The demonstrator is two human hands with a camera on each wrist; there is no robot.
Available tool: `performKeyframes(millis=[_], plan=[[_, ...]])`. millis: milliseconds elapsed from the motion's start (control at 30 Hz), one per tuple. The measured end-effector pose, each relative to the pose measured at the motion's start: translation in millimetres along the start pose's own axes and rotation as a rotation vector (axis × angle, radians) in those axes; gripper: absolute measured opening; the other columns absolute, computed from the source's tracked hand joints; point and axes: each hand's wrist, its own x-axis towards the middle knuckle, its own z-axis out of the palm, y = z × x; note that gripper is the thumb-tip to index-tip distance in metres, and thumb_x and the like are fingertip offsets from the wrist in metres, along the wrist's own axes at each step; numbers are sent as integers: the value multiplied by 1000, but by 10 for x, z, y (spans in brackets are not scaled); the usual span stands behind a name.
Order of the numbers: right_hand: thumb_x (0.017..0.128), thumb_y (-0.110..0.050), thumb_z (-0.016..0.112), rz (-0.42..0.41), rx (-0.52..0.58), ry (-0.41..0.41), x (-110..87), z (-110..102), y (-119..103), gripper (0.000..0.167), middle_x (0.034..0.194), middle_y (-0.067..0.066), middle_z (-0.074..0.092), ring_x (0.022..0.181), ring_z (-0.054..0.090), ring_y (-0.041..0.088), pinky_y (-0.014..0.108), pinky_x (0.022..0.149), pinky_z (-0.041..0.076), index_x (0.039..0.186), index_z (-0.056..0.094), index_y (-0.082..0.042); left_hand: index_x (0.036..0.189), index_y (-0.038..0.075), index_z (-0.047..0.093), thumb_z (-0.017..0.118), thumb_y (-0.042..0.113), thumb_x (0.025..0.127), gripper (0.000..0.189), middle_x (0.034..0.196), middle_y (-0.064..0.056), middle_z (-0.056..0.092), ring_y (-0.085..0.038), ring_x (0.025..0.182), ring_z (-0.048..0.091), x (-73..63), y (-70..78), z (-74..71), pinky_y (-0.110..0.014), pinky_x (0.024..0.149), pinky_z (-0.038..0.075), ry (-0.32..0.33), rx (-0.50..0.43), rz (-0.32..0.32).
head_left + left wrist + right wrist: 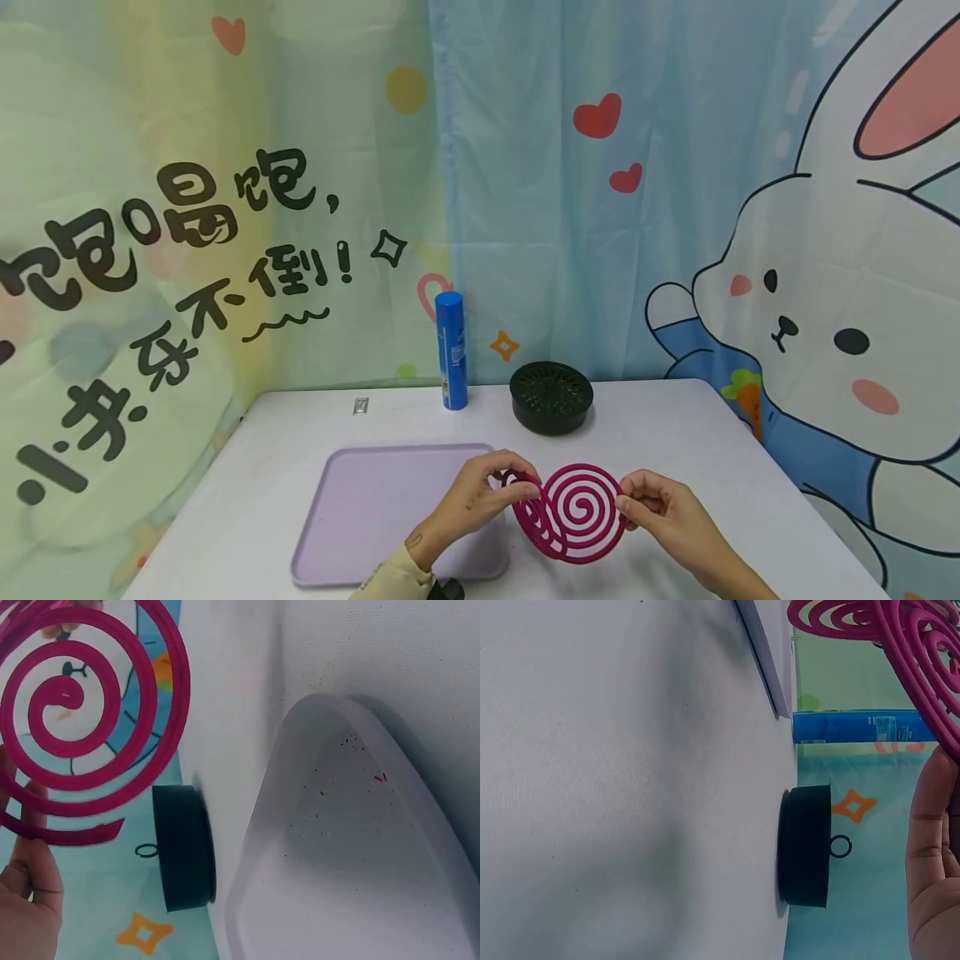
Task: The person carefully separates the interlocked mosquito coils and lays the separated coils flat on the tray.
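Observation:
Two magenta mosquito coils overlap at one side and spread apart at an angle above the table. My left hand (480, 496) pinches the left coil (531, 523) at its upper edge, thumb in front. At the far right rim of the flatter-facing right coil (583, 557), my right hand (663, 510) pinches with thumb and fingers. In the left wrist view a coil (109, 671) shows its whole spiral, its broken-looking outer end near the fingers. Whether the two spirals are still joined I cannot tell.
A pale purple tray (397, 508) lies left, with dark and magenta crumbs (381, 778) in it. Behind the hands stand a black round tin (551, 400) with a pierced lid and a blue cylindrical can (452, 354). A small metal piece (361, 406) lies near the back edge.

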Motion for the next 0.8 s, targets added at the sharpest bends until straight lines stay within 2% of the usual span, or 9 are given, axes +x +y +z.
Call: performKeyframes(millis=[100,367,600,800], plan=[[97,-17,68,1,2,-3,5,0,-8,27,95,13,66,82,66,20,25,78,59,110,59,4,104,16,76,74,27,93,16,98,3,74,-4,88,55,-1,0,-3,-24,79,48,-3,-3,-3],[98,-16,67,4,-16,20,8,-5,-20,25,95,13,67,82,66,20,24,77,58,111,59,5,102,19,76,71,31,95,15,94,5,75,-3,84,54,-7,21,-29,-20,75,48,10,31,7],[98,-17,67,-1,-15,24,11,-14,-33,27,95,13,66,81,66,20,24,77,58,111,59,5,99,20,77,72,32,94,13,89,5,72,-2,75,49,-1,19,-39,-16,64,41,26,33,3],[98,-18,68,2,-10,30,16,-15,-50,27,95,13,66,81,66,20,24,77,58,111,59,4,97,19,77,73,31,94,13,86,5,72,-2,75,51,-1,11,-31,-17,65,44,48,22,-13]])
